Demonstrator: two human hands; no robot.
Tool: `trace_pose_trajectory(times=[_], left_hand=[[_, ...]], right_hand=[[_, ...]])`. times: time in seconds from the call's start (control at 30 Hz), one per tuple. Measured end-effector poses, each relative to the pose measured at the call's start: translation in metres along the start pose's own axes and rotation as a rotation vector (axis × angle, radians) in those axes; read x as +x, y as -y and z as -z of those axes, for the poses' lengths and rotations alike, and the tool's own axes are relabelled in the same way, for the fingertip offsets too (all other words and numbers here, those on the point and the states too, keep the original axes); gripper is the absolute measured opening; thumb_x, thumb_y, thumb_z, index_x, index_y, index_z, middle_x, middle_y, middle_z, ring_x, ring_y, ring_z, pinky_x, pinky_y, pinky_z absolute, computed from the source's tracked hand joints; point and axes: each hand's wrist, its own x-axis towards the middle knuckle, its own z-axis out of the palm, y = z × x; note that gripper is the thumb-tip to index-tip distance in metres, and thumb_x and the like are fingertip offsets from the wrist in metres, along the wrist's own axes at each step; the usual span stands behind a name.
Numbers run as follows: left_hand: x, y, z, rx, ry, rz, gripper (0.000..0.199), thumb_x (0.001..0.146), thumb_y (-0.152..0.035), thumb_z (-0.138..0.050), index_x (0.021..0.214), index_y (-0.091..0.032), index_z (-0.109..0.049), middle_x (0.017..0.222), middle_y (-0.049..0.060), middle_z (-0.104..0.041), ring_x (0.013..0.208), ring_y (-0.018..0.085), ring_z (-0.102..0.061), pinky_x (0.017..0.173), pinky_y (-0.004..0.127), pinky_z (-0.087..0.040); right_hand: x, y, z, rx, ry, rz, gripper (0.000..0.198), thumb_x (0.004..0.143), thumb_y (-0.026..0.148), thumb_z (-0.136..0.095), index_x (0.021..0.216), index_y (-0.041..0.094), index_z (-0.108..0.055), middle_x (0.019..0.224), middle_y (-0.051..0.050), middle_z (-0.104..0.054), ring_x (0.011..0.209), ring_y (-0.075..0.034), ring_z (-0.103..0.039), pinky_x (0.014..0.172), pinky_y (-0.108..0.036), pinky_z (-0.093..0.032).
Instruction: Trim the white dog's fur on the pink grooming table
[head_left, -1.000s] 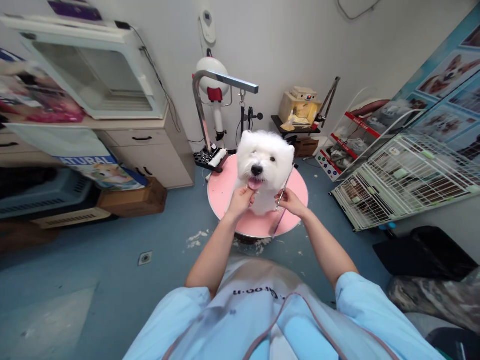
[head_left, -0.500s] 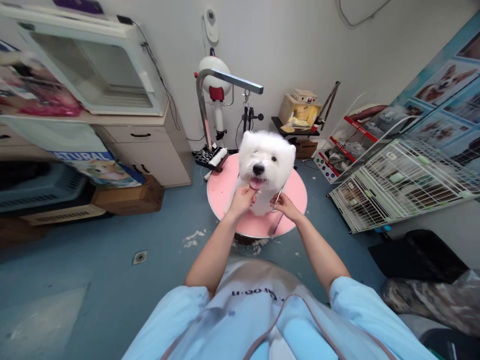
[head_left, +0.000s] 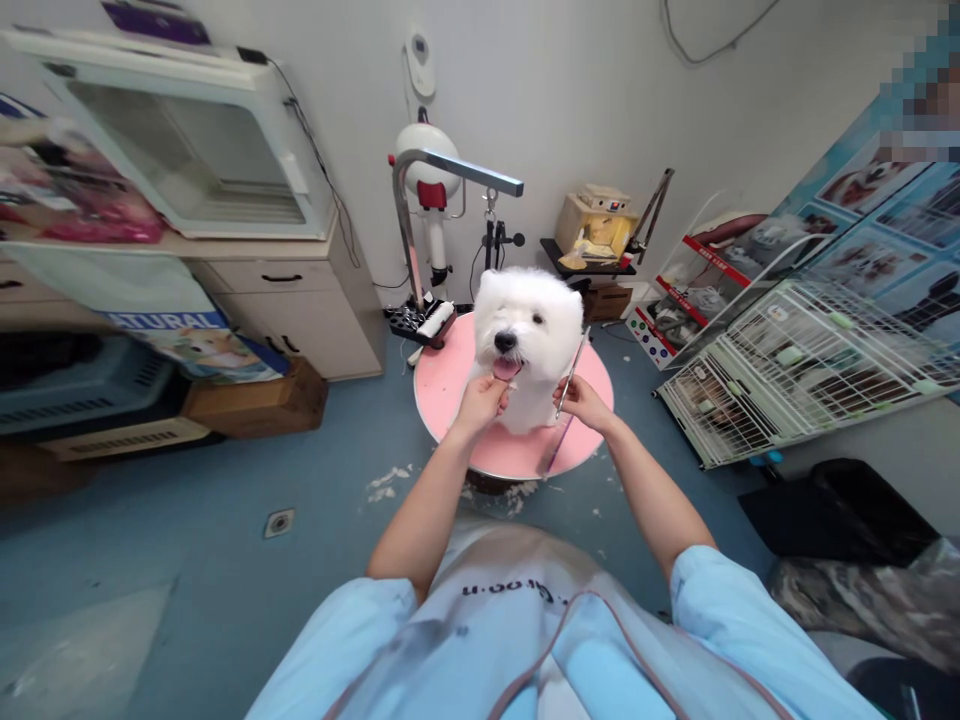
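A fluffy white dog (head_left: 525,300) sits on the round pink grooming table (head_left: 442,390), facing me with its mouth open and tongue showing. Under its chin, my left hand (head_left: 482,402) is closed, fingers pinched on the chin fur. My right hand (head_left: 586,401) grips a pair of scissors (head_left: 574,366) beside the dog's cheek on the right, blades pointing up. Whether the blades are parted is too small to tell. A thin purple comb-like tool (head_left: 556,450) lies near the table's front edge, below my right hand.
A metal grooming arm (head_left: 465,165) rises behind the dog. At the table's left back edge hangs a black tool tray (head_left: 412,325). White wire cages (head_left: 795,370) stand on the right, a cabinet (head_left: 300,310) on the left. Fur clippings (head_left: 386,485) lie on the floor.
My right hand has moved slightly right and the scissors have swung up beside the dog's cheek. The dog's head has turned a little to the left. My left hand stays at the chin.
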Motion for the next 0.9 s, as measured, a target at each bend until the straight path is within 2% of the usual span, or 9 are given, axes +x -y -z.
trace_pose_trajectory(times=[0.17, 0.37, 0.53, 0.63, 0.8, 0.9], left_hand=[[-0.001, -0.003, 0.001, -0.014, 0.005, 0.027, 0.021, 0.077, -0.029, -0.059, 0.062, -0.013, -0.056, 0.042, -0.005, -0.045, 0.036, 0.004, -0.034, 0.038, 0.017, -0.024], [-0.004, -0.008, 0.0, -0.002, -0.03, 0.048, 0.018, 0.077, -0.023, -0.056, 0.063, -0.013, -0.055, 0.043, -0.005, -0.045, 0.036, 0.004, -0.034, 0.038, 0.016, -0.022], [-0.004, -0.007, -0.001, 0.014, -0.041, 0.048, 0.021, 0.078, -0.028, -0.058, 0.063, -0.014, -0.054, 0.042, -0.005, -0.045, 0.035, 0.004, -0.034, 0.038, 0.017, -0.022], [-0.002, -0.005, 0.001, 0.017, -0.05, 0.038, 0.023, 0.077, -0.03, -0.061, 0.063, -0.013, -0.054, 0.042, -0.005, -0.044, 0.036, 0.004, -0.034, 0.038, 0.017, -0.022], [-0.001, -0.002, 0.002, 0.017, -0.048, 0.023, 0.027, 0.075, -0.035, -0.065, 0.063, -0.013, -0.054, 0.042, -0.005, -0.044, 0.036, 0.004, -0.034, 0.037, 0.017, -0.021], [-0.002, -0.003, 0.002, 0.013, -0.07, 0.024, 0.028, 0.073, -0.036, -0.067, 0.062, -0.014, -0.054, 0.042, -0.006, -0.044, 0.036, 0.004, -0.033, 0.037, 0.016, -0.021]], right_hand=[[0.0, 0.003, 0.002, -0.123, 0.0, 0.01, 0.036, 0.06, 0.025, -0.07, 0.089, 0.021, -0.049, 0.08, 0.001, -0.061, 0.072, -0.015, -0.059, 0.068, -0.03, -0.05], [-0.001, 0.0, -0.007, -0.046, 0.008, -0.032, 0.037, 0.056, 0.024, -0.069, 0.087, 0.023, -0.048, 0.079, 0.001, -0.06, 0.071, -0.015, -0.058, 0.068, -0.031, -0.05], [-0.007, -0.011, -0.027, 0.112, 0.025, -0.064, 0.04, 0.058, 0.026, -0.073, 0.09, 0.022, -0.05, 0.085, 0.001, -0.061, 0.077, -0.015, -0.059, 0.068, -0.029, -0.048], [-0.009, -0.016, -0.035, 0.159, 0.037, -0.095, 0.041, 0.056, 0.025, -0.073, 0.088, 0.022, -0.048, 0.077, 0.004, -0.059, 0.07, -0.014, -0.057, 0.065, -0.029, -0.048], [-0.008, -0.019, -0.034, 0.197, 0.042, -0.092, 0.042, 0.058, 0.026, -0.073, 0.091, 0.022, -0.049, 0.082, 0.002, -0.062, 0.073, -0.014, -0.059, 0.065, -0.029, -0.048], [-0.005, -0.017, -0.031, 0.188, 0.082, -0.097, 0.04, 0.056, 0.024, -0.072, 0.088, 0.022, -0.049, 0.077, 0.003, -0.061, 0.07, -0.014, -0.058, 0.063, -0.027, -0.046]])
